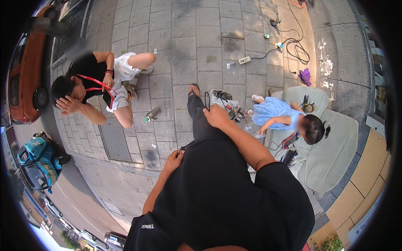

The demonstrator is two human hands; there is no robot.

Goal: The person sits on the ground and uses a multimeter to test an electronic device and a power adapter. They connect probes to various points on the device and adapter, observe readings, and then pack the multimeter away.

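Observation:
My right hand (217, 116) is closed in front of my dark trousers, fingers curled round a thin black loop (207, 100) that sticks up past the knuckles. It looks like a cord or a strap; the part inside the fist is hidden. At my left hip my left hand (175, 160) is closed, fingertips pressed together against the edge of my black shirt. Whatever it pinches is too small to make out. Just beyond the right hand, a black coiled item (222, 95) and several small tools (236, 112) lie on the ground.
A person (94, 69) with a red lanyard sits low at left, near a metal bottle (153, 114). Another person (278, 113) in a blue dress bends over tools beside a grey-green mat (335, 150). A white power strip (244, 60), cables (298, 49) and a drill (275, 20) lie farther off.

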